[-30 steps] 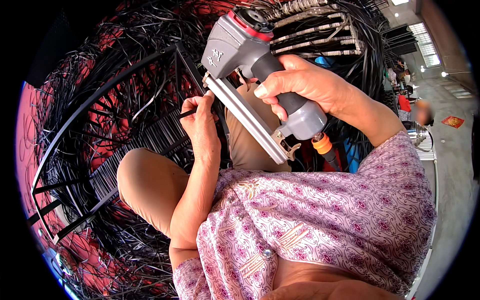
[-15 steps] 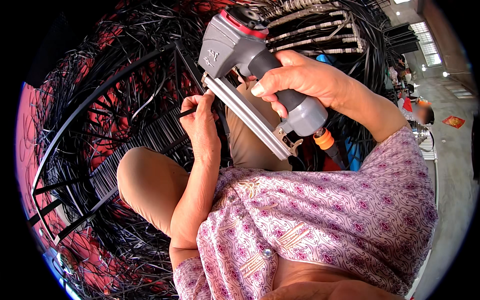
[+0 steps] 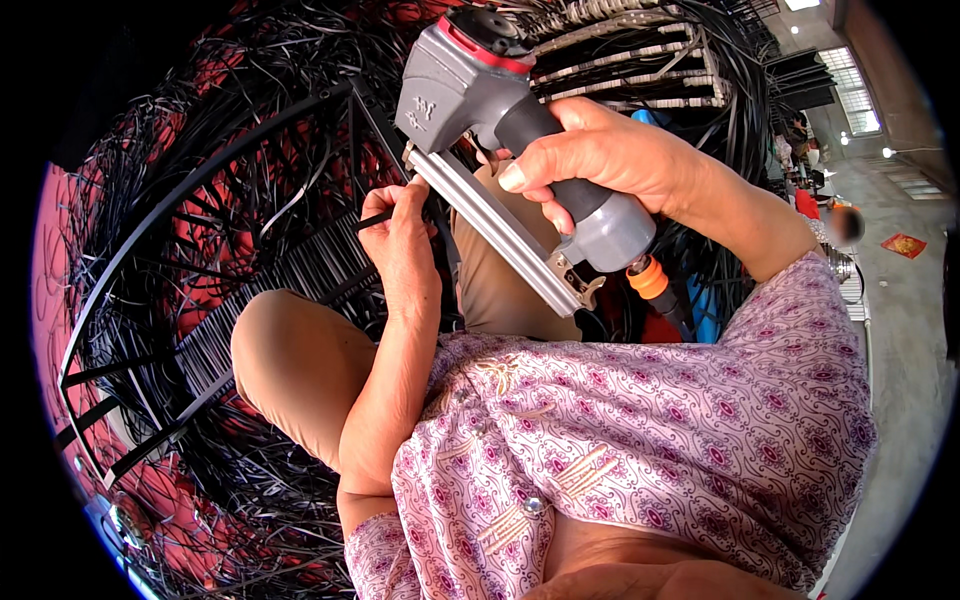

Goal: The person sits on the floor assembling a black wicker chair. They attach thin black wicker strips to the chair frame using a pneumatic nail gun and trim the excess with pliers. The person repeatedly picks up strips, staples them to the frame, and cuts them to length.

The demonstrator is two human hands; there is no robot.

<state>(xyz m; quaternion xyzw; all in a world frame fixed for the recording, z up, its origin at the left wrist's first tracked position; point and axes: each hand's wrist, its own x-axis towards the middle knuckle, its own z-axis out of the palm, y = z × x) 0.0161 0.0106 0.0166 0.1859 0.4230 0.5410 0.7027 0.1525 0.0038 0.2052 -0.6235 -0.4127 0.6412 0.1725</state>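
My right hand (image 3: 600,155) is wrapped round the black grip of a grey pneumatic nail gun (image 3: 455,95), with its silver magazine slanting down to the right. An air hose with an orange coupling (image 3: 650,279) joins the base of its handle. Just left of the gun's nose, my left hand (image 3: 400,222) pinches a black flat strip (image 3: 376,220) between thumb and fingers. Both lie against a black frame (image 3: 372,120) partly woven with dark strips (image 3: 270,282). The magazine and my fingers hide the spot where the nose meets the frame.
Tangled black strips (image 3: 150,220) cover the red floor around the frame. Beyond my right hand lies another frame wound with pale strips (image 3: 640,75). My bent knee (image 3: 290,345) is beside the woven part. A person (image 3: 846,228) is far off at the right.
Almost nothing differs. The view has shifted very slightly; both hands keep their hold on the nail gun and the strip.
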